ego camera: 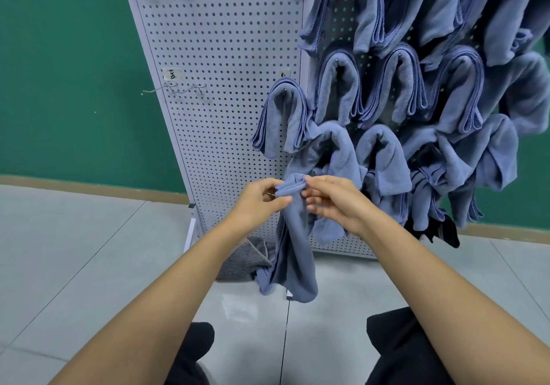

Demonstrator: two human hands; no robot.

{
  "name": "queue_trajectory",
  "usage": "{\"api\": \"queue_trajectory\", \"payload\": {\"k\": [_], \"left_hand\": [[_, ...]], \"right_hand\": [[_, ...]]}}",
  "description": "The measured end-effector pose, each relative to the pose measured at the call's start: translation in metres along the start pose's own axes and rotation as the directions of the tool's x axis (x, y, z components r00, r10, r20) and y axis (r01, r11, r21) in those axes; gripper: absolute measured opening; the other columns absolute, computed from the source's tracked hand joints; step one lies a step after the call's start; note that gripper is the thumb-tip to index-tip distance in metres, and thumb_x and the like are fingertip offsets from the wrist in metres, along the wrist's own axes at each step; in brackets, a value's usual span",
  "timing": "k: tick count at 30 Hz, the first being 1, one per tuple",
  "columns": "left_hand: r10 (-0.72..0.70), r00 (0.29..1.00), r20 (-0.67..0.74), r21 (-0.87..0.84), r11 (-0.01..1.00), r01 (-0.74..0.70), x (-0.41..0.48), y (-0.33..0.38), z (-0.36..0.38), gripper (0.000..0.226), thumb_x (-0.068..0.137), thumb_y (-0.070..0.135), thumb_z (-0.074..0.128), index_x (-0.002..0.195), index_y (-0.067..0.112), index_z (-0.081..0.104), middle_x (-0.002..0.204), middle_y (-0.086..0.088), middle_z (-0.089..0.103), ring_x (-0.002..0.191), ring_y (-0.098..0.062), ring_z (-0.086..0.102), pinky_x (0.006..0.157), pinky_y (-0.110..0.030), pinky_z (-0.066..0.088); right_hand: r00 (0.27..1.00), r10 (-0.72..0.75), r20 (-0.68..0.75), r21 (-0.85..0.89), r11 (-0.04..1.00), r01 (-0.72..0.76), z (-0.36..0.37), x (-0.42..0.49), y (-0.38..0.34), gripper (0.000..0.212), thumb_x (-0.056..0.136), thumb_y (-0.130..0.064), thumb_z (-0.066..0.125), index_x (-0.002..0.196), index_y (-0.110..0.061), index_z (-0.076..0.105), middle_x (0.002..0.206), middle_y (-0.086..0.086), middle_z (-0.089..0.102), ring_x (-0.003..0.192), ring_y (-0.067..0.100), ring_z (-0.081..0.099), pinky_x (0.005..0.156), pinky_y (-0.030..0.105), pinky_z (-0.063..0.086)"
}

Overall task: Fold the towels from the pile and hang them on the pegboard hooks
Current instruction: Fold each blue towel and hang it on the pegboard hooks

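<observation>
The left fingers [279,202] and right fingers [316,180] both pinch the bunched top of a blue towel [297,253], which hangs below them toward the floor [89,250], a striped cloth [248,261] lying lower left of them, hung towels [339,96] on the pegboard [226,57] just beyond and above.

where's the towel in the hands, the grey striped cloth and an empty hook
blue towel [294,236]: head view, hanging middle part
grey striped cloth [247,258]: head view, top surface
empty hook [156,88]: head view, wire arm
</observation>
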State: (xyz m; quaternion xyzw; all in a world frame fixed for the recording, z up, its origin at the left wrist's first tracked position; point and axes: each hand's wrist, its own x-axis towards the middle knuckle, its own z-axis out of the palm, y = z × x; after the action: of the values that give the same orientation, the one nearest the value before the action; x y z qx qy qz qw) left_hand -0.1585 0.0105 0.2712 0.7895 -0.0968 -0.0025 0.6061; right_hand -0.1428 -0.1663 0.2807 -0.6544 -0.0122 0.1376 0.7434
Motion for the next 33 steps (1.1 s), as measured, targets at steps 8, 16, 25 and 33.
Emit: {"api": "queue_trajectory", "payload": {"k": [8,16,25,33], "left_hand": [[0.031,0.999,-0.013,-0.179,0.983,-0.033,0.006,0.008,-0.004,0.023,0.092,0.005,0.058,0.104,0.025,0.059,0.106,-0.001,0.067,0.092,-0.007,0.063,0.076,-0.018,0.049],[-0.157,0.987,0.031,0.059,0.986,0.155,-0.004,-0.013,0.018,0.041,0.074,0.024,0.081,0.106,0.013,0.058,0.1,-0.004,0.066,0.09,-0.016,0.061,0.084,-0.032,0.053],[-0.125,0.992,0.032,-0.166,0.978,0.128,-0.005,-0.01,0.03,0.029,0.079,0.003,0.072,0.098,0.02,0.057,0.095,0.005,0.07,0.088,-0.01,0.066,0.078,-0.026,0.055],[-0.439,0.855,0.277,0.424,0.854,0.301,-0.002,-0.049,0.014,0.024,0.072,0.006,0.068,0.095,0.009,0.06,0.086,-0.006,0.064,0.075,-0.014,0.056,0.069,-0.029,0.048]], "right_hand": [[0.962,-0.249,0.114,-0.369,0.888,0.274,-0.004,-0.003,0.0,0.036,0.083,-0.016,0.073,0.118,-0.015,0.064,0.112,0.002,0.07,0.106,0.014,0.065,0.09,0.028,0.054],[0.923,-0.369,-0.108,-0.18,0.92,0.347,0.003,-0.007,-0.016,0.022,0.088,-0.016,0.068,0.11,-0.013,0.067,0.096,-0.002,0.072,0.079,-0.001,0.067,0.06,0.012,0.048],[0.922,-0.343,-0.178,-0.135,0.937,0.322,0.014,-0.002,-0.051,0.023,0.09,-0.025,0.065,0.106,-0.008,0.066,0.095,0.004,0.07,0.081,0.011,0.064,0.068,0.025,0.05],[0.876,-0.436,-0.205,-0.199,0.895,0.399,0.012,0.0,-0.091,0.023,0.089,-0.026,0.067,0.107,-0.011,0.067,0.092,0.001,0.07,0.08,0.012,0.064,0.066,0.026,0.053]]}}
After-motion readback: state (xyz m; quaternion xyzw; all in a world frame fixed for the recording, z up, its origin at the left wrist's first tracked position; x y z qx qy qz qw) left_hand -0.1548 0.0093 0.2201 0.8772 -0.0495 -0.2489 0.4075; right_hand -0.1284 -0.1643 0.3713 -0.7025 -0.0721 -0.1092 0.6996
